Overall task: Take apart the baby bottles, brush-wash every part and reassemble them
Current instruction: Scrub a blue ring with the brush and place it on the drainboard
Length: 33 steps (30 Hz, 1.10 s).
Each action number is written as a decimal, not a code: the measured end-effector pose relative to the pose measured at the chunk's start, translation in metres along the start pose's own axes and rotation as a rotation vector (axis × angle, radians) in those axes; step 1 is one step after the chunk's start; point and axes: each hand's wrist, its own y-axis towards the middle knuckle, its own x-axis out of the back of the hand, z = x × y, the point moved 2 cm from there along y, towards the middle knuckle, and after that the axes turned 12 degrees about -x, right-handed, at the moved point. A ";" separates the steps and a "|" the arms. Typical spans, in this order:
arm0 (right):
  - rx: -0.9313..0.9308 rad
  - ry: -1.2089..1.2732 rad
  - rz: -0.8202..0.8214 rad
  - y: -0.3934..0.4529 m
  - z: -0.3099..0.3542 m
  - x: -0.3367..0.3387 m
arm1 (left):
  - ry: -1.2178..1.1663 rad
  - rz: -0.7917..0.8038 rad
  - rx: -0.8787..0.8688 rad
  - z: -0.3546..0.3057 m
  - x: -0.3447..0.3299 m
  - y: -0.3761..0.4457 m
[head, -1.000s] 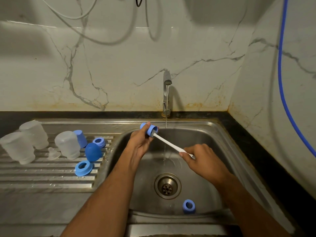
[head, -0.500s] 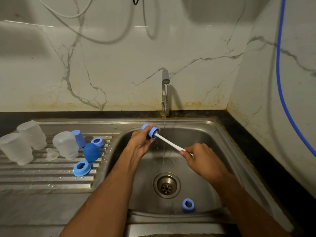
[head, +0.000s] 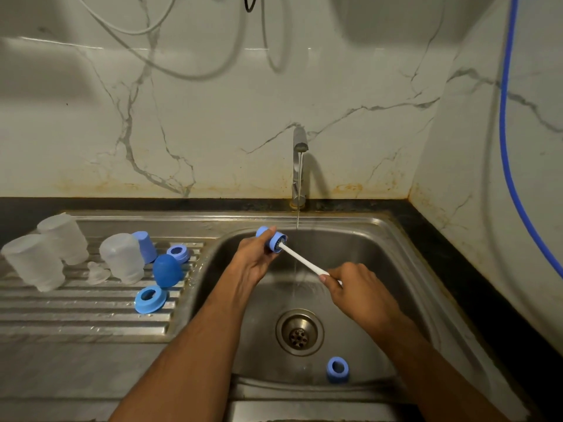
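- Ring, a blue screw collar, sits over the basin just left of the water stream, gripped in the left hand.
- Brush head is inside it; best to twist the ring around the bristles and reach the threads, then rinse under the stream.
- Left hand curls round the ring, opening facing right.
- Right hand pinches the white handle low, angled up-left.
- Another ring waits in the sink.

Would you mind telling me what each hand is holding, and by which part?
The left hand grips a blue plastic bottle ring around its outer side; the right hand holds a white-handled brush by the handle's near end.
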 end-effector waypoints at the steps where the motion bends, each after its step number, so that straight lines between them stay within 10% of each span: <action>1: 0.008 0.032 0.027 0.001 0.000 0.000 | -0.015 0.001 -0.002 -0.002 0.000 0.000; 33: 0.029 0.161 -0.025 0.002 -0.002 0.011 | -0.109 0.039 0.035 -0.010 0.001 -0.003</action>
